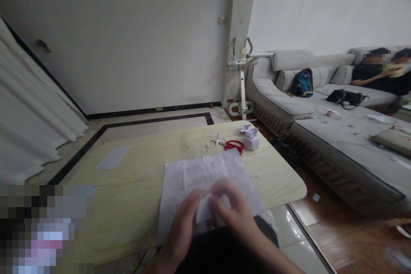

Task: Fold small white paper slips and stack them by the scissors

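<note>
Between my two hands is a small piece of white paper [203,210], held low over the near edge of the table. My left hand [183,218] grips it from the left, thumb and fingers closed at its upper edge. From the other side my right hand [233,205] has its fingers curled over the same piece; motion blurs them. Beneath both hands lies a large creased printed sheet [192,175]. Beyond that sheet are red-handled scissors [233,145], thin paper strips [207,145] and a stack of folded white paper pieces [251,139].
A blank paper strip [113,157] lies at the left of the pale wooden table [138,205]. Right of the table stand a grey sofa [337,137] with bags on it and a white exercise machine [242,81]. Two people [372,70] sit at the far right.
</note>
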The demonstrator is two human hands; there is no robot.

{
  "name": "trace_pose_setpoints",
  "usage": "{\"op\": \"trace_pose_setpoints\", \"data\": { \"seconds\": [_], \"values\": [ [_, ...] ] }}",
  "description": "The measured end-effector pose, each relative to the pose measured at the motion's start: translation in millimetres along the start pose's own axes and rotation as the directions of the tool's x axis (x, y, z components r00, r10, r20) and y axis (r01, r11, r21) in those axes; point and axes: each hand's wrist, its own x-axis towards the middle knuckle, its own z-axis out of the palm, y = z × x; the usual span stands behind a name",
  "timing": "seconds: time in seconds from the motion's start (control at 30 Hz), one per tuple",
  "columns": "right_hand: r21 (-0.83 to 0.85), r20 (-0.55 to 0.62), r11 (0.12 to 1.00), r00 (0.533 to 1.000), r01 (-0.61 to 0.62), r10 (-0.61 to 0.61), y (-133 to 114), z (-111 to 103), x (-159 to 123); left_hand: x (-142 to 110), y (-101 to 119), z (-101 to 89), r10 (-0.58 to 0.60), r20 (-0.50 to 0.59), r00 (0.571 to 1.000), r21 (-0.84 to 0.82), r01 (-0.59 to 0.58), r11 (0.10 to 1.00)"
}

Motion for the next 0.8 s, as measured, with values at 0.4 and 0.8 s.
{"op": "trace_pose_setpoints", "data": {
  "seconds": [0.4,0.8],
  "values": [
    [0.051,-0.030,0.999,1.000,-0.001,0.003,1.0,-1.1,3.8,-0.1,-7.4,-8.8,-0.080,-0.193,0.978,0.088,0.098,0.991],
    [0.322,0.063,0.915,0.970,-0.244,0.236,-1.7,1.6,2.0,-8.8,12.5,12.2,0.028,-0.108,0.994,0.237,-0.001,0.971]
  ]
}}
